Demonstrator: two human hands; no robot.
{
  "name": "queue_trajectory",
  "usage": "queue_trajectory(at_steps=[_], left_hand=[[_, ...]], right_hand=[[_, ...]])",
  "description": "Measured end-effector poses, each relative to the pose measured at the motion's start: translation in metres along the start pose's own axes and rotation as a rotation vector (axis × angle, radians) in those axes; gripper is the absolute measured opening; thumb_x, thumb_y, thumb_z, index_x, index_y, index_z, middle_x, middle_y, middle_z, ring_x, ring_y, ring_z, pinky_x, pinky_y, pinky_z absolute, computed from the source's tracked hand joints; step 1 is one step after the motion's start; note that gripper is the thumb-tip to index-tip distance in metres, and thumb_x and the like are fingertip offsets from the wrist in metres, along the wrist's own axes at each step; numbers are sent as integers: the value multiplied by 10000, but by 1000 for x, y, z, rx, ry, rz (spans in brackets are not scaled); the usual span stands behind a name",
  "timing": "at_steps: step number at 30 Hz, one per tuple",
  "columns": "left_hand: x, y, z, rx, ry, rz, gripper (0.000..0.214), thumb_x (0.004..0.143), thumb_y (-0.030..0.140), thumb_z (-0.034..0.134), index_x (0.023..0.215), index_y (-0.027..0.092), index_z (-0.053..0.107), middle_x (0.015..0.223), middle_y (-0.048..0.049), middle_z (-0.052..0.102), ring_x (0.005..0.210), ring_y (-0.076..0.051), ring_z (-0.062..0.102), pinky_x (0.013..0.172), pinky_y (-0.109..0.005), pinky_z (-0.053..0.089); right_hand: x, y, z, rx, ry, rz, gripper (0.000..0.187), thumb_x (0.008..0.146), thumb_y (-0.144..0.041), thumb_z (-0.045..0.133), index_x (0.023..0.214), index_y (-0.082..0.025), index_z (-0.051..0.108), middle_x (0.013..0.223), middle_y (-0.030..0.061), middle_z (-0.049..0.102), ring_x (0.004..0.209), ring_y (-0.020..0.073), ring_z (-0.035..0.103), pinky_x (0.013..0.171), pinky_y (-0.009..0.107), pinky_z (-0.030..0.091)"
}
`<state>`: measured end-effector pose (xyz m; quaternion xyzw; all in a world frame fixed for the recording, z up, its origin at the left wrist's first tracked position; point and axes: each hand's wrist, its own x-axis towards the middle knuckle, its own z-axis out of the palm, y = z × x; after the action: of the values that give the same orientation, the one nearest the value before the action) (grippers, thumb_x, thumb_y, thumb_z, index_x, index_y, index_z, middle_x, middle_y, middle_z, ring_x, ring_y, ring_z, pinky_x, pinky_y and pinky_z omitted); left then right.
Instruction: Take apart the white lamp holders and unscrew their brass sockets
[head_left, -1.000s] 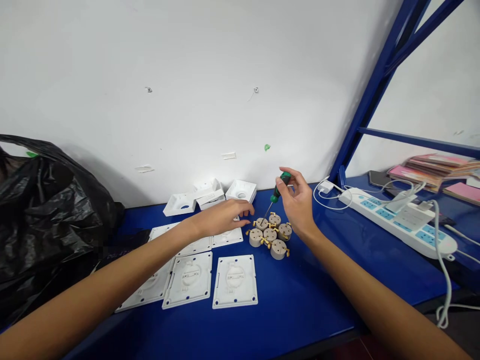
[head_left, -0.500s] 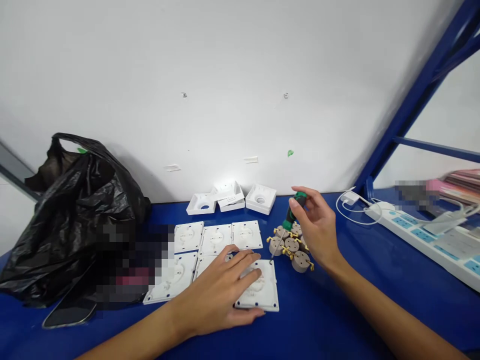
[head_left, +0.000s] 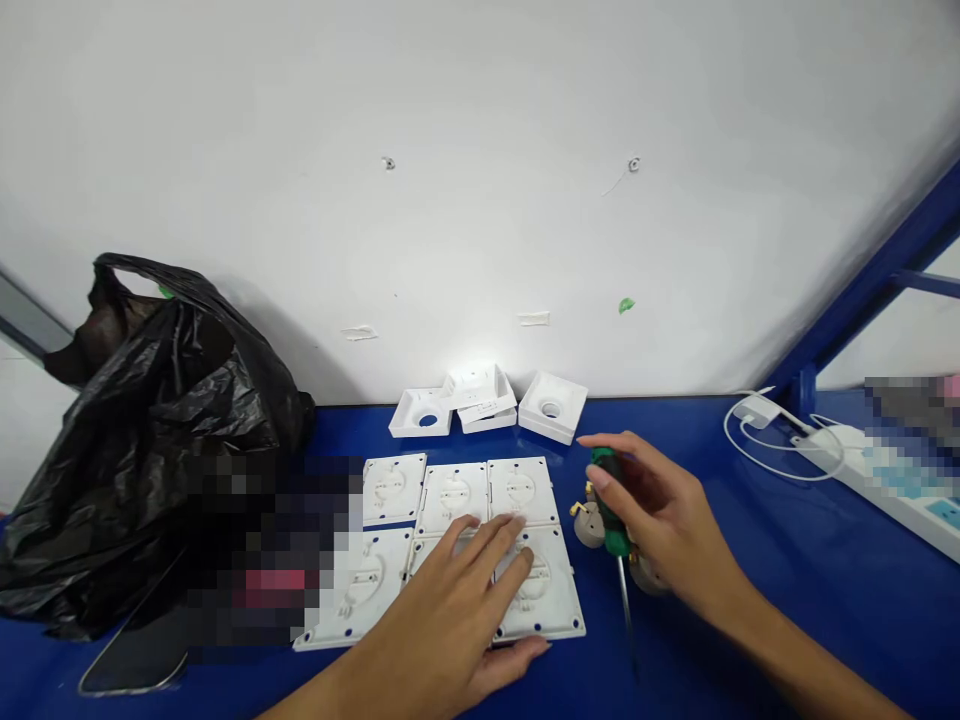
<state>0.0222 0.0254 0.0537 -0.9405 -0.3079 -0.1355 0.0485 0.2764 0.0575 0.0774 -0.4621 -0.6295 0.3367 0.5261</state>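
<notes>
My right hand (head_left: pixel 667 515) grips a screwdriver (head_left: pixel 616 535) with a green and black handle. Its metal shaft points down and towards me, right of the plates and apart from them. My left hand (head_left: pixel 465 620) lies with fingers spread on the front right white square plate (head_left: pixel 551 600), thumb at its near edge. That plate has small corner holes and a round moulded middle. Similar white plates (head_left: pixel 454 495) lie beside it in two rows, one partly hidden under my left hand. Round grey-brown parts with yellow metal tabs (head_left: pixel 590 527) sit behind the screwdriver, mostly covered by my right hand.
White square housings with round holes (head_left: pixel 553 405) are piled by the wall. A black plastic bag (head_left: pixel 187 400) and a phone (head_left: pixel 139 650) lie on the left of the blue table (head_left: pixel 750 540). A power strip (head_left: pixel 885 480) with a white cable (head_left: pixel 757 470) is at right.
The screwdriver tip has left the plate's far right corner hole and swung towards me, to the right of the plate. My left hand stays on the plate. The view has shifted slightly.
</notes>
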Motion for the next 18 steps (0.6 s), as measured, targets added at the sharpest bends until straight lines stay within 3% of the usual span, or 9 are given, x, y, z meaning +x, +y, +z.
queue_trajectory(at_steps=[4, 8, 12, 18], left_hand=[[-2, -2, 2, -31, 10, -4, 516, 1095, 578, 507, 1387, 170, 627, 1541, -151, 617, 1353, -344, 648, 1154, -542, 514], [-2, -2, 2, -39, 20, 5, 514, 1097, 570, 512, 1382, 157, 628, 1528, -167, 624, 1341, -349, 652, 1151, -551, 509], [-1, -2, 1, -33, -8, 7, 488, 1086, 543, 556, 1366, 150, 628, 1527, -174, 621, 1341, -359, 645, 1141, -568, 504], [4, -2, 3, 18, -5, 34, 480, 1061, 508, 623, 1370, 140, 613, 1499, -207, 625, 1353, -386, 630, 1132, -595, 491]], right_hand=[[17, 4, -18, 13, 95, 61, 320, 950, -501, 721, 1177, -281, 770, 744, -20, 553, 587, 135, 476, 473, 261, 390], [33, 13, -31, 19, 107, 127, 450, 881, -608, 742, 1096, -215, 776, 674, -37, 505, 519, 107, 375, 439, 254, 282], [41, 26, -30, -11, 82, 136, 515, 843, -650, 739, 1048, -178, 763, 645, -46, 489, 512, 109, 371, 448, 262, 282], [39, 40, -22, -51, 16, 106, 429, 840, -590, 740, 1006, -194, 762, 657, -37, 544, 512, 121, 416, 458, 267, 312]])
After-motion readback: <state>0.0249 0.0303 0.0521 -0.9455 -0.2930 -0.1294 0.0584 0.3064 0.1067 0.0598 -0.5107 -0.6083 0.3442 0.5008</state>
